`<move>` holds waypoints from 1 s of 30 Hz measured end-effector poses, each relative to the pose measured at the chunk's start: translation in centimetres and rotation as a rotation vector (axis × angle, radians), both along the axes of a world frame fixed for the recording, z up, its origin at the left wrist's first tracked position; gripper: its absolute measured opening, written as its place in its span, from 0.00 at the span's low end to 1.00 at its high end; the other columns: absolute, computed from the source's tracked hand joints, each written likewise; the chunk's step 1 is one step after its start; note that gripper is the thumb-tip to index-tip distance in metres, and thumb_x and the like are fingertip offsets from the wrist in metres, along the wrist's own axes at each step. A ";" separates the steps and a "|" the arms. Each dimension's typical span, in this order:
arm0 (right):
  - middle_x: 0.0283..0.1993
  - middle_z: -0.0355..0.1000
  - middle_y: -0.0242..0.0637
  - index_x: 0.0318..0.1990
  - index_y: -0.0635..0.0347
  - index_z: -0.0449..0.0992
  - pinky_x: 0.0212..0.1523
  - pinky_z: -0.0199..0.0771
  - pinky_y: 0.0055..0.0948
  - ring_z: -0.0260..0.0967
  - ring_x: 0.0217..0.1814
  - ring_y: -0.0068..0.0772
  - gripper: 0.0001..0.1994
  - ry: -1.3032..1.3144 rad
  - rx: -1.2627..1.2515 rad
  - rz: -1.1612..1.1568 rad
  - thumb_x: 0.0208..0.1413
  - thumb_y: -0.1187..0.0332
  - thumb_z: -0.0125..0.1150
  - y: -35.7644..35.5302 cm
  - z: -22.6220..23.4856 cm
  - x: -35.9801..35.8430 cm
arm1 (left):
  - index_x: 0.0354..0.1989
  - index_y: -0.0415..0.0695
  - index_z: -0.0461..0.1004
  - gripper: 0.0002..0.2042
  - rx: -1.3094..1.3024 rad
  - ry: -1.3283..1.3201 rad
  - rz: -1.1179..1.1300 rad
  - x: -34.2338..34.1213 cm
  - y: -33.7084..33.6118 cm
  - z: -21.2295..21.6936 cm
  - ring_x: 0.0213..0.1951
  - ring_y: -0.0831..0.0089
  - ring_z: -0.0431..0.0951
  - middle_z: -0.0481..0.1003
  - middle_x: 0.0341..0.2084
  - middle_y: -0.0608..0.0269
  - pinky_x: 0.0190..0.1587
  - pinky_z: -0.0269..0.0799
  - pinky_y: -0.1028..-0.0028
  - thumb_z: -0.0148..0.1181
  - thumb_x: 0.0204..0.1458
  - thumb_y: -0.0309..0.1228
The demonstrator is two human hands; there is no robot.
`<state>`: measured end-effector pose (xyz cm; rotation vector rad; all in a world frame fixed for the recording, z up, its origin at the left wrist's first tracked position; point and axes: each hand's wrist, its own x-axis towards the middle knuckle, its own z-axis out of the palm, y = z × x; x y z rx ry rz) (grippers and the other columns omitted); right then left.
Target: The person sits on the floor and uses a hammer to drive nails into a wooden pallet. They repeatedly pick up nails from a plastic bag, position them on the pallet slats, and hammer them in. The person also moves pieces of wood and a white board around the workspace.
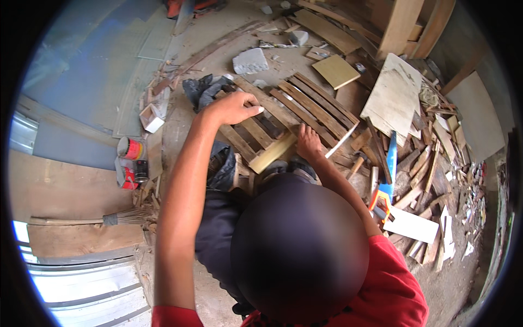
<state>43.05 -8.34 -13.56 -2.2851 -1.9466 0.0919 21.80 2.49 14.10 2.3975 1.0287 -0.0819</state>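
Head view, nearest first: red sleeves at the lower edge, bare forearms reaching forward over a dusty floor [81, 82]. Left hand [233, 107], fingers curled down onto the near edge of a slatted wooden panel [297, 111] lying flat on the floor, whether gripping it cannot be told; right hand [308, 143], fingers spread flat and released, pressing a pale loose slat [272, 153] beneath that panel. Surrounding: red tins [131, 161] left, grey block [250, 61] beyond, scrap-wood heap [425, 158] and blue-bladed handsaw [385, 185] right.
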 end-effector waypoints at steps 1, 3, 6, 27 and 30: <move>0.55 0.67 0.57 0.67 0.70 0.56 0.55 0.72 0.42 0.69 0.58 0.50 0.35 0.017 -0.025 -0.010 0.52 0.67 0.58 0.2 -0.5 -0.3 | 0.47 0.37 0.79 0.20 0.004 -0.034 0.055 -0.7 0.3 0.1 0.48 0.59 0.80 0.81 0.43 0.50 0.52 0.73 0.63 0.59 0.59 0.44; 0.54 0.68 0.56 0.67 0.70 0.56 0.53 0.74 0.43 0.70 0.57 0.52 0.35 0.044 -0.088 -0.029 0.51 0.68 0.59 1.3 -1.4 0.1 | 0.48 0.39 0.79 0.21 0.061 -0.069 0.119 -2.5 1.8 0.0 0.49 0.56 0.80 0.80 0.44 0.46 0.53 0.72 0.62 0.60 0.58 0.45; 0.52 0.71 0.56 0.67 0.71 0.56 0.50 0.77 0.46 0.74 0.52 0.57 0.36 0.118 -0.005 -0.044 0.50 0.70 0.60 3.4 -1.0 0.9 | 0.46 0.39 0.80 0.19 0.185 -0.082 0.260 -4.3 3.0 0.0 0.48 0.53 0.80 0.80 0.43 0.44 0.52 0.73 0.60 0.61 0.57 0.44; 0.47 0.77 0.52 0.57 0.69 0.70 0.52 0.74 0.36 0.75 0.50 0.45 0.35 0.343 0.488 -0.118 0.37 0.67 0.71 -6.1 36.1 16.9 | 0.61 0.33 0.68 0.48 -0.390 -0.930 0.870 -0.2 5.1 -2.2 0.64 0.55 0.65 0.69 0.60 0.43 0.67 0.51 0.57 0.29 0.58 0.71; 0.41 0.77 0.40 0.58 0.68 0.71 0.43 0.73 0.29 0.74 0.41 0.29 0.31 0.820 0.608 0.045 0.41 0.74 0.67 -8.3 36.7 18.3 | 0.62 0.33 0.68 0.48 -0.402 -0.953 0.750 1.4 4.9 -0.5 0.65 0.55 0.63 0.68 0.61 0.42 0.68 0.50 0.57 0.27 0.59 0.71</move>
